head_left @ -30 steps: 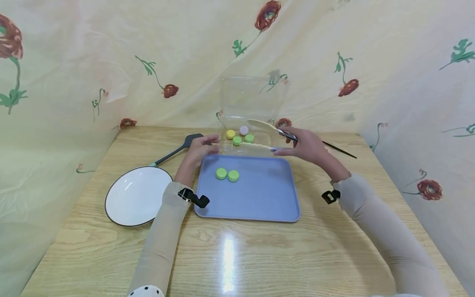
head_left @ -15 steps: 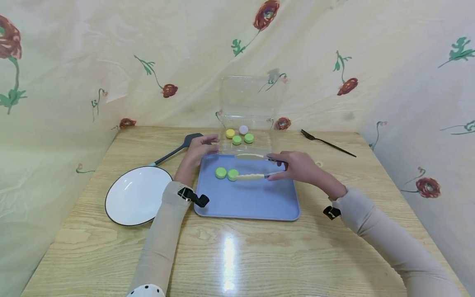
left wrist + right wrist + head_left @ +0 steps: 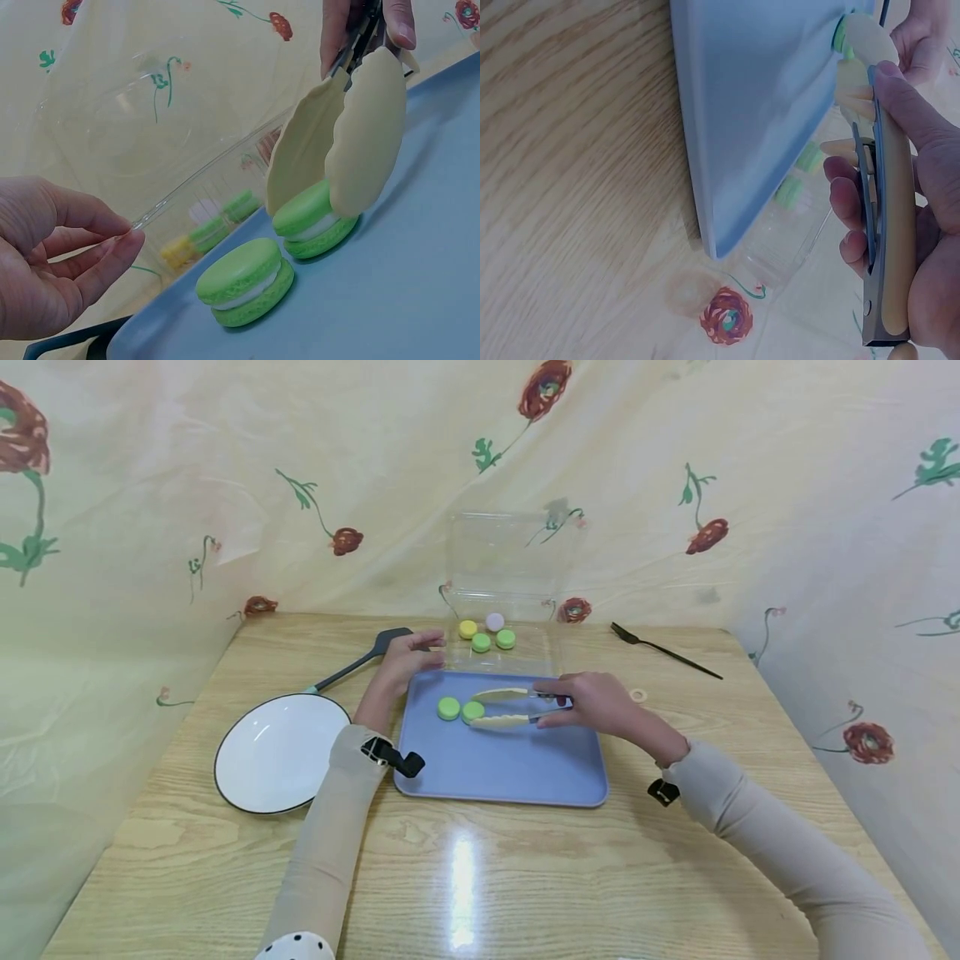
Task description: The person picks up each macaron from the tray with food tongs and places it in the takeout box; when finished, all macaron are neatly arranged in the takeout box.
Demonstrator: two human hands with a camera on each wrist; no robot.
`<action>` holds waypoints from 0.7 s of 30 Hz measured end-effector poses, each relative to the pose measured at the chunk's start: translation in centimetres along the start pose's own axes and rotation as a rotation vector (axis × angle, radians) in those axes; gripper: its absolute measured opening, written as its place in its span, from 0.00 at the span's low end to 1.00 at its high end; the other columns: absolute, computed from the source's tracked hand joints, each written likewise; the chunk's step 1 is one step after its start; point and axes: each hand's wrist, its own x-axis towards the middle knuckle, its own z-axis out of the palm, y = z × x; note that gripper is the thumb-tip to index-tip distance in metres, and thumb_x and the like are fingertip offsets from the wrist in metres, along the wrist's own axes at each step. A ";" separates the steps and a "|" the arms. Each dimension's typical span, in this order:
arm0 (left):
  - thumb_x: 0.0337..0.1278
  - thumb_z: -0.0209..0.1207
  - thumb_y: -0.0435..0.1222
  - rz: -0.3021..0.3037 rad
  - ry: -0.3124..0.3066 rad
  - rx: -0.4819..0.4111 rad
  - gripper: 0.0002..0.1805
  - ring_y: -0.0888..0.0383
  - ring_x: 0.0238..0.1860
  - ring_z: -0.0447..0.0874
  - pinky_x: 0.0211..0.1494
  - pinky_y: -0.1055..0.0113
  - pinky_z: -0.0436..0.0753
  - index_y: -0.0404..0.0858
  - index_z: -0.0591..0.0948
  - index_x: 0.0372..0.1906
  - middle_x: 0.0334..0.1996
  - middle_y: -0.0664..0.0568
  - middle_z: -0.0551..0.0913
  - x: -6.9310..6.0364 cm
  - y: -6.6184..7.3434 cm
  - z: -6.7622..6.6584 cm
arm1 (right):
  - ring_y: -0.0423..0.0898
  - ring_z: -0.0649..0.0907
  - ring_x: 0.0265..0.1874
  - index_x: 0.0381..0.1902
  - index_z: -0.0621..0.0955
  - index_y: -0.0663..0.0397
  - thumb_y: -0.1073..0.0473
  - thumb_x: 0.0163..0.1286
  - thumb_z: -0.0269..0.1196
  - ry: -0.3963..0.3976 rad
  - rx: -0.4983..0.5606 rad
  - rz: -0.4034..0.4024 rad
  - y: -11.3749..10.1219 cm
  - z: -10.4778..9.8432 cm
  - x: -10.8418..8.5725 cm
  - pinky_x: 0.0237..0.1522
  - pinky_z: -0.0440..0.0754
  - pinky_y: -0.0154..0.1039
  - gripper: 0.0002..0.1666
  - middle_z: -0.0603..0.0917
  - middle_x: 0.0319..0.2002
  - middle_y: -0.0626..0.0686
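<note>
My right hand [image 3: 600, 703] grips cream-tipped tongs [image 3: 501, 722], whose two tips stand on either side of the right-hand green macaron [image 3: 473, 712] on the blue tray [image 3: 525, 768]. Another green macaron [image 3: 448, 708] lies just left of it. With thumb and fingers, my left hand [image 3: 67, 251] pinches the edge of the clear plastic box [image 3: 161, 206]. Inside that box are a yellow macaron [image 3: 468, 629], a lilac one [image 3: 494, 622] and two green ones [image 3: 482, 642]; its lid [image 3: 510, 556] stands raised behind.
A white dark-rimmed pan [image 3: 281, 756] sits left of the tray, with a dark spatula [image 3: 345, 675] behind it. At the back right lies a black fork [image 3: 667, 652]. A small ring [image 3: 638, 695] is beside my right hand. Patterned cloth hangs behind the table.
My right hand has brought the tongs from over the box down toward the tray, and their tips have closed in around the right-hand green macaron. The left hand has stayed in place.
</note>
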 end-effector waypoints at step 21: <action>0.65 0.60 0.22 0.002 0.001 0.003 0.29 0.42 0.65 0.79 0.61 0.62 0.88 0.34 0.74 0.70 0.66 0.38 0.78 0.2 -0.2 0.0 | 0.37 0.68 0.18 0.57 0.87 0.49 0.37 0.58 0.74 -0.013 -0.002 -0.004 -0.6 0.0 0.2 0.18 0.59 0.30 0.33 0.76 0.21 0.43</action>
